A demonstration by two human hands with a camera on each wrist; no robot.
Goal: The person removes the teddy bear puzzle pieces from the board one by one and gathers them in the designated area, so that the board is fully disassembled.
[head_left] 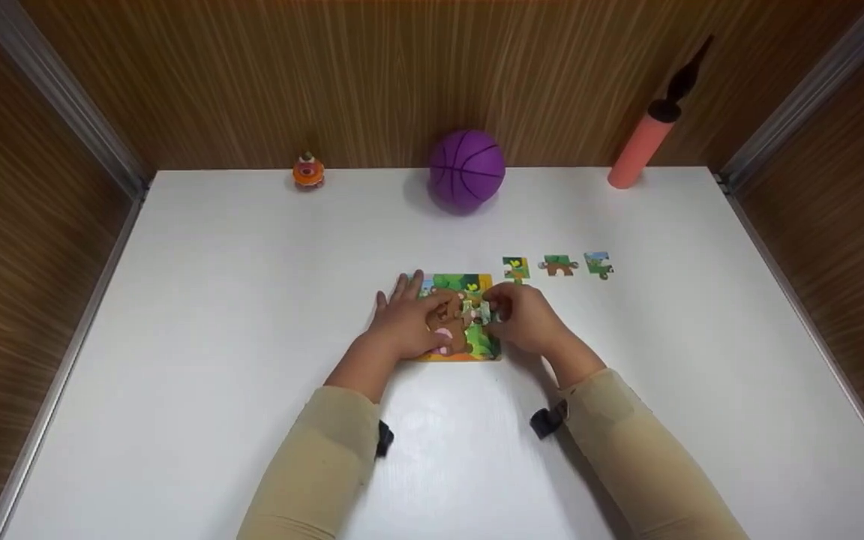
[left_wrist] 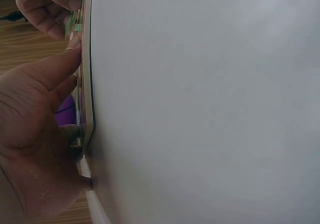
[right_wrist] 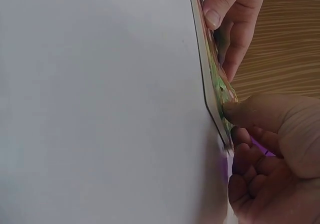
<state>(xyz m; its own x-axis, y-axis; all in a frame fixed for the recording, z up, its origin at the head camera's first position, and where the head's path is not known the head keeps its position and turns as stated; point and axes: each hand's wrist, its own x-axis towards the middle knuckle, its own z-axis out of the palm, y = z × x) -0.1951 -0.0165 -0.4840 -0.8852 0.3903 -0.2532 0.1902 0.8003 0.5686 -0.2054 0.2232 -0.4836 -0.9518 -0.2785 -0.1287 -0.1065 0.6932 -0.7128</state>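
Note:
A jigsaw puzzle [head_left: 484, 346] with a brown bear picture lies in a thin tray in the middle of the table. My left hand [head_left: 402, 324] rests over its left side, the thumb and forefinger touching the bear and the other fingers spread past the left edge. At the puzzle's right side my right hand [head_left: 528, 319] pinches a puzzle piece [head_left: 485, 312], which sits tilted above the picture. In the right wrist view, the right thumb [right_wrist: 240, 113] is right at the raised piece, and the left thumb [right_wrist: 214, 16] presses farther along the tray.
Three loose puzzle pieces lie in a row behind my right hand, the middle one brown and green [head_left: 558, 262]. Along the back stand a small orange toy [head_left: 308, 172], a purple ball [head_left: 466, 169] and a pink hand pump [head_left: 640, 150] leaning against the wooden wall [head_left: 372, 82].

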